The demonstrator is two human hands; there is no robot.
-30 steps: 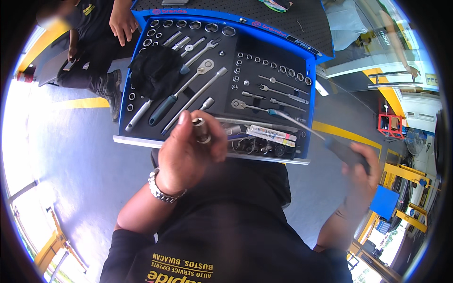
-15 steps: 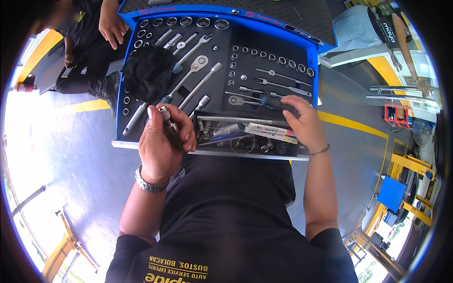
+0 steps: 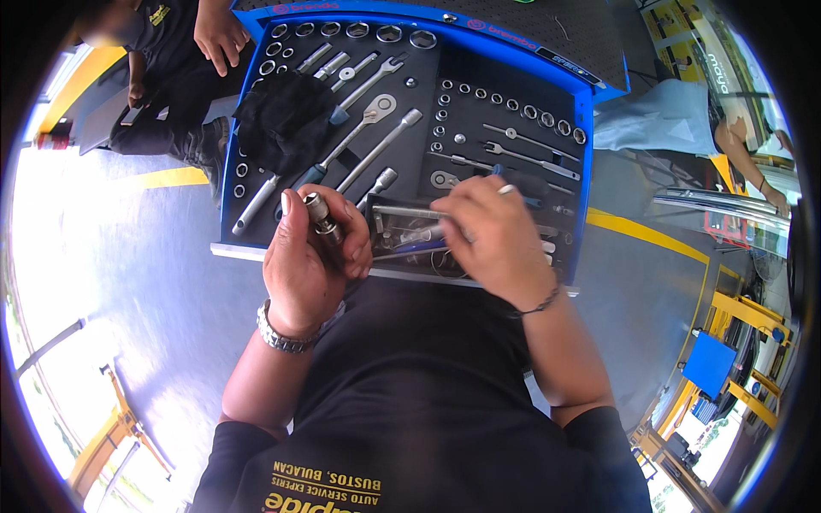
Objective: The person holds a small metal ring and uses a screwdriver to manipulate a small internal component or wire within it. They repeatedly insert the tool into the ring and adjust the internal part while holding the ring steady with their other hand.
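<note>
My left hand [image 3: 304,265] is closed around a chrome socket [image 3: 318,210], its open end facing up past the thumb; the lower part is hidden in my palm. My right hand [image 3: 500,244], with a ring and a dark bracelet, hovers over the small-parts tray [image 3: 402,275] at the drawer's front. Its fingers are loosely bent and apart, slightly blurred, and I see nothing held in them. Behind it lies a small ratchet [image 3: 443,179], with a large ratchet [image 3: 379,108] and a breaker bar [image 3: 380,150] farther left, all in the foam.
The blue tool drawer [image 3: 585,171] holds rows of sockets [image 3: 513,105]. A black cloth [image 3: 286,120] covers some tools on the left. Another person's hand [image 3: 221,38] is near the far left corner. A second person's arm [image 3: 753,162] is at the right.
My right hand has moved left and slightly down, from beside the small ratchet to over the small-parts tray. My left hand keeps the socket. The view has shifted slightly.
</note>
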